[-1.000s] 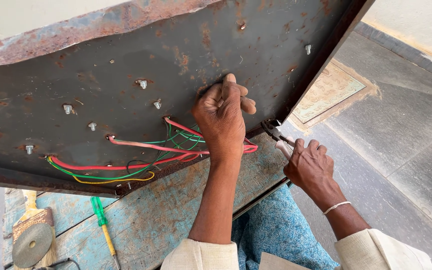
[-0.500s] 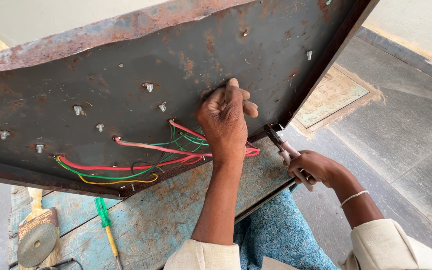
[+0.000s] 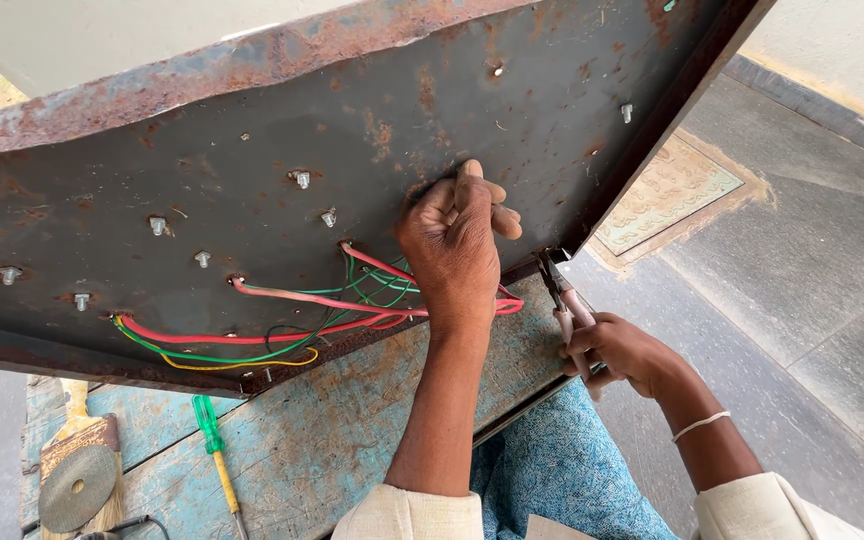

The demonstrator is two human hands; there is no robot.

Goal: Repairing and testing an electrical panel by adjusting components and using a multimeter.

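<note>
Two hands: left hand [image 3: 462, 250] clenched on wires [image 3: 282, 330], right hand [image 3: 617, 350] gripping pliers [image 3: 562, 295]; slipping jaws may nick insulation.

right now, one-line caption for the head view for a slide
Left hand pressed on a rusty metal panel above coloured wires, right hand gripping pliers at its edge.

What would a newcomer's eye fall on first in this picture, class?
First, the big rusty metal panel tilted across the upper frame, with red, green and yellow wires along its lower edge. At centre the left hand presses against the panel, while the right hand holds pliers at the panel's lower right edge. A green-handled screwdriver lies on the worn blue boards below.
</note>
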